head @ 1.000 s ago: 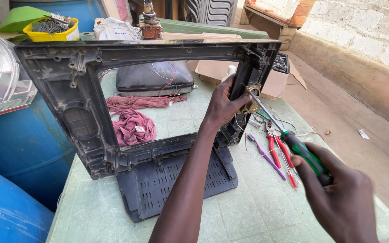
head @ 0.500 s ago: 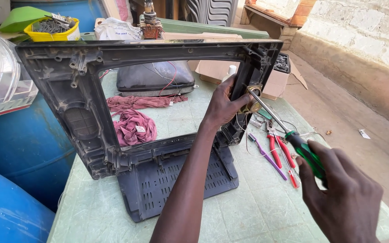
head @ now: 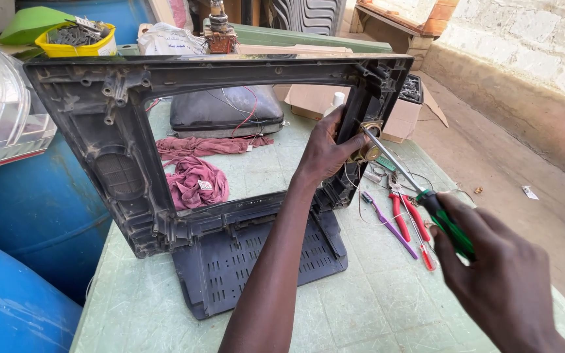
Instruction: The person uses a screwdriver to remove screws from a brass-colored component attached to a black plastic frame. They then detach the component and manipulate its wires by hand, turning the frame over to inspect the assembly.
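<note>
A black plastic television frame stands upright on a green table. My left hand reaches through its opening and grips the frame's right side, next to a small round brass-coloured speaker. My right hand holds a green-handled screwdriver, and its metal tip rests on that speaker. A black vented panel lies flat under the frame's lower edge.
Red-handled pliers, a purple toothbrush and thin wires lie right of the frame. Behind it are a red cloth, a dark monitor shell and a cardboard box. Blue barrels stand left.
My right hand has shifted slightly on the screwdriver handle. The tip stays at the speaker, and the left hand and frame hold still.
</note>
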